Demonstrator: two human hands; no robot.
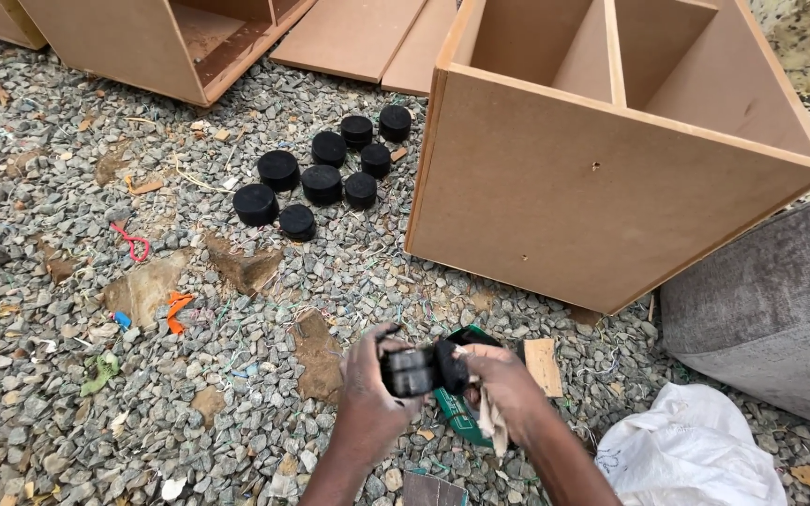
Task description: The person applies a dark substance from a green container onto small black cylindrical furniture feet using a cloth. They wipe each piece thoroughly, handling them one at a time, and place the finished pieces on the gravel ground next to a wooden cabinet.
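My left hand (367,394) grips a round black furniture foot (412,371) low in the middle of the head view. My right hand (506,382) presses a second black piece (450,365) against it and also holds a scrap of beige cloth (491,422). Under both hands lies a green packet (461,412) on the gravel. Several more black round feet (322,175) lie grouped on the gravel farther away, left of a large brown board cabinet (592,178).
Grey gravel (77,412) covers the ground, strewn with wood scraps, an orange strip (176,309) and a red loop (131,242). Another cabinet (157,42) and flat boards (358,37) lie at the top. A grey upholstered block (771,309) and a white bag (691,454) sit right.
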